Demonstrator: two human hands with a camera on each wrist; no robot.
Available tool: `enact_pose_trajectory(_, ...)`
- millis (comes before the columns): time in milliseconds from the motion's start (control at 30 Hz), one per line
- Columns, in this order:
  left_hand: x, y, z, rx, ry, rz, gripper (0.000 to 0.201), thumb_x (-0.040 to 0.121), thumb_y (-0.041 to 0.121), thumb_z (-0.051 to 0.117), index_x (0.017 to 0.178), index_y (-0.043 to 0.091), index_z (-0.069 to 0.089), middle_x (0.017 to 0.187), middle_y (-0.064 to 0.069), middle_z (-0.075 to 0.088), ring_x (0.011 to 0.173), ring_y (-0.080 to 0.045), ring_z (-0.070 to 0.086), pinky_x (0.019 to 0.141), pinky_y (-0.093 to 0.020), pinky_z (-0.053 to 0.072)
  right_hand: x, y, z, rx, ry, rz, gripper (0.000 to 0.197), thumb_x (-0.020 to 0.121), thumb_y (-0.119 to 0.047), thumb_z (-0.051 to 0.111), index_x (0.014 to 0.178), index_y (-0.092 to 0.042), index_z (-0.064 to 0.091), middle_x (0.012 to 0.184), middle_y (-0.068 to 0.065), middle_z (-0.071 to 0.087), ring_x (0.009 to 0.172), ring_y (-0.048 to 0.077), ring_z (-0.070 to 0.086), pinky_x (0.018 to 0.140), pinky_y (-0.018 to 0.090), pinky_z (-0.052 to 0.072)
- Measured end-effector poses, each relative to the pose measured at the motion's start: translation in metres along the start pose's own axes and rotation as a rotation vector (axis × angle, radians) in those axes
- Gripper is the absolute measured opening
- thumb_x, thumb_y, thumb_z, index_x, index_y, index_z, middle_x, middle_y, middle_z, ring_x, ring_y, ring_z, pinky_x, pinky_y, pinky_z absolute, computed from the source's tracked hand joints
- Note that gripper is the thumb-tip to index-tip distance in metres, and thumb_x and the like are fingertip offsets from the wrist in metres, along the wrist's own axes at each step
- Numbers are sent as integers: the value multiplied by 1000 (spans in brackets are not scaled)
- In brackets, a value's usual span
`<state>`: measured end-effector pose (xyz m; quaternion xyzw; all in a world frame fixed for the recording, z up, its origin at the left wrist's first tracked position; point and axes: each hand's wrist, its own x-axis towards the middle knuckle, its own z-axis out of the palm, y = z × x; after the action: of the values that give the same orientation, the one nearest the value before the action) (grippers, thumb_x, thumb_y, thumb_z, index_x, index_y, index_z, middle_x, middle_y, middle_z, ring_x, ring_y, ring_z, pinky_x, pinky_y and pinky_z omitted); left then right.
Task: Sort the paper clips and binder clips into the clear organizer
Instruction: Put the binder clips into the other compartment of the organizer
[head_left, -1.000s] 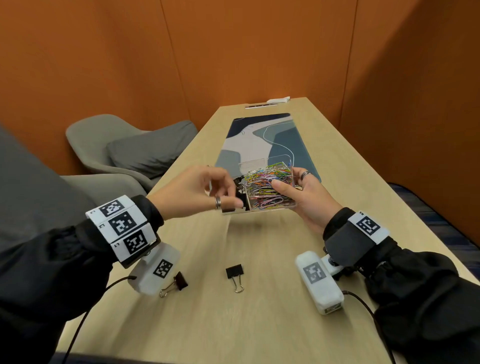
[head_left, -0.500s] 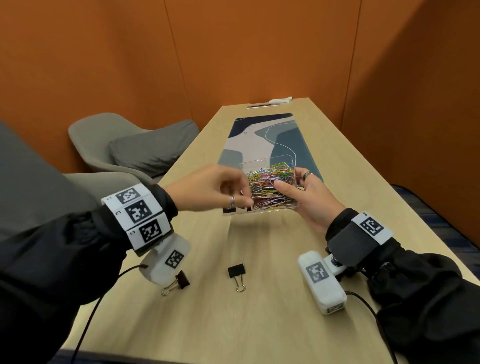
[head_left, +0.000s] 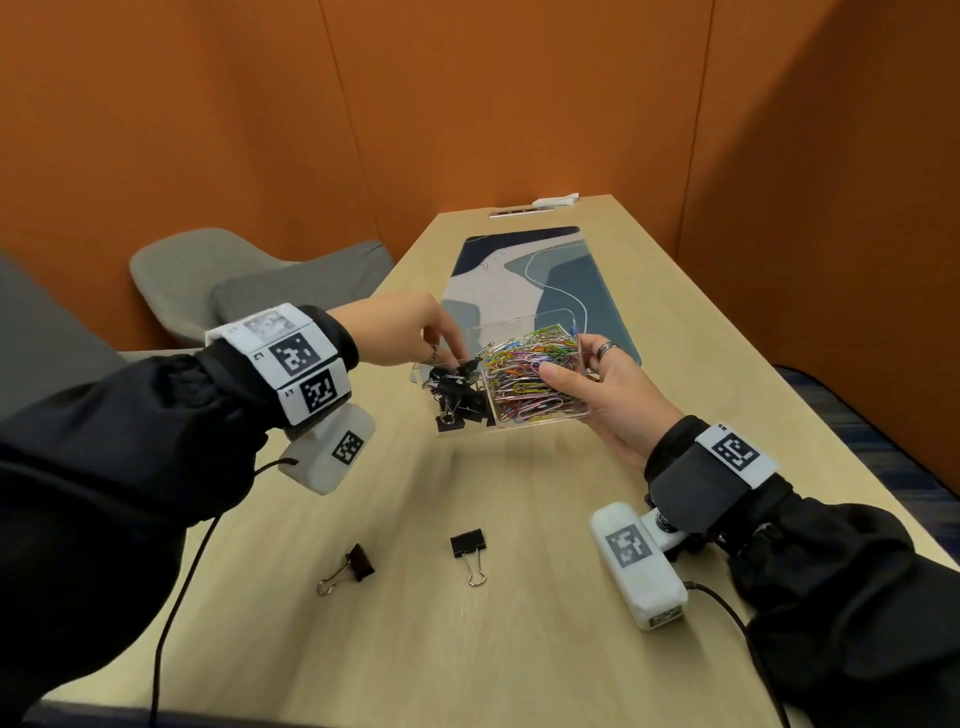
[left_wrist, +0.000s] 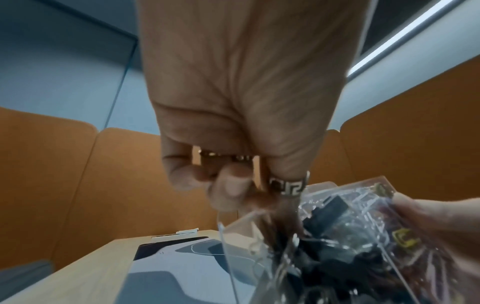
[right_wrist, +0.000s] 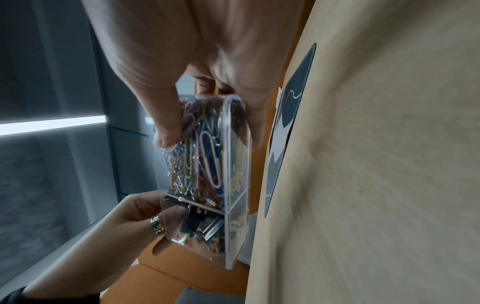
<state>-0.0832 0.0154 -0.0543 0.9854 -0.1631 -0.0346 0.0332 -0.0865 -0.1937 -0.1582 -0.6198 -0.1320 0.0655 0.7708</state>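
The organizer (head_left: 540, 415) is clear shiny plastic. The table (head_left: 467, 649) is smooth pale wood. The clips (head_left: 470, 553) have shiny metal handles.

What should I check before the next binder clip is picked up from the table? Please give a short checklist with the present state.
1. Clear organizer held securely: ok, right hand grips it above the table.
2. Paper clips in their own compartment: ok.
3. Black binder clips in the other compartment: ok.
4. Left hand free to reach: cannot tell, its fingers are at the binder clip compartment.
5. Clips left on table: not ok, binder clip and a second binder clip remain.
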Motion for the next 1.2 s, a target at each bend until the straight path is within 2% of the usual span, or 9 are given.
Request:
enact_pose_trajectory(100, 4, 1, -1, 14, -88, -19, 17, 92, 26, 58, 106, 26, 68, 64, 4, 58, 43, -7, 45, 45, -10, 35, 0, 0, 0, -5, -3, -1, 64, 62, -31, 74, 118, -14, 48, 127, 14, 57, 114, 31, 59, 99, 49, 48)
enact_pose_trajectory(167, 6, 1, -1, 29, -129, -12, 18, 93, 24, 57, 107, 23, 68, 61, 3, 59, 35, -4, 45, 51, -11, 38, -1, 0, 1, -6, -9, -3, 62, 64, -27, 73, 119, -13, 48, 125, 14, 58, 113, 31, 59, 99, 49, 48)
enact_pose_trajectory(267, 7, 2, 1, 44, -150, -16, 17, 94, 23, 55, 106, 20, 67, 47, 8, 57, 41, -5, 49, 60, -15, 40, -1, -1, 2, -6, -13, 4, 57, 66, -25, 72, 116, -14, 48, 123, 14, 59, 113, 31, 59, 99, 49, 48)
enact_pose_trajectory(400, 7, 4, 1, 56, -166, -27, 16, 92, 25, 58, 102, 17, 67, 35, 12, 52, 54, -14, 55, 62, -18, 39, -1, 0, 2, 1, -13, -5, 35, 78, -13, 68, 107, -18, 50, 119, 12, 61, 113, 31, 59, 98, 46, 49)
enact_pose_trajectory(500, 6, 7, 0, 59, -189, -34, 14, 91, 27, 60, 101, 19, 66, 35, 14, 52, 60, -18, 59, 60, -16, 38, -1, 1, 3, 10, -20, -16, 31, 80, -10, 67, 104, -18, 51, 115, 10, 62, 112, 31, 60, 96, 44, 50)
enact_pose_trajectory(667, 6, 10, 1, 78, -170, -23, 9, 90, 26, 60, 95, 23, 67, 46, 10, 57, 33, -5, 50, 54, -11, 40, -1, 0, 3, 16, -28, -24, 31, 79, -10, 67, 104, -18, 51, 113, 8, 63, 108, 28, 61, 93, 41, 52)
enact_pose_trajectory(800, 8, 11, 2, 124, -174, -8, 14, 93, 16, 56, 99, 24, 66, 54, 6, 60, 27, -3, 45, 43, -4, 36, -1, 0, 3, -3, -40, -35, 29, 80, -9, 66, 104, -18, 52, 108, 5, 64, 100, 22, 63, 89, 34, 54)
enact_pose_trajectory(1067, 9, 11, 3, 201, -223, -15, 24, 96, 21, 51, 117, 22, 62, 59, 3, 61, 24, -3, 40, 48, -17, 41, -1, 2, 3, -1, -51, -37, 28, 80, -8, 66, 102, -18, 52, 105, 3, 63, 96, 19, 64, 90, 35, 53)
enact_pose_trajectory(1200, 9, 14, 5, 243, -204, -18, 27, 95, 19, 51, 120, 23, 61, 55, 2, 57, 23, -4, 37, 36, -11, 34, -2, 1, 3, 12, -55, -44, 29, 80, -7, 66, 103, -17, 52, 107, 5, 62, 96, 19, 64, 89, 36, 53)
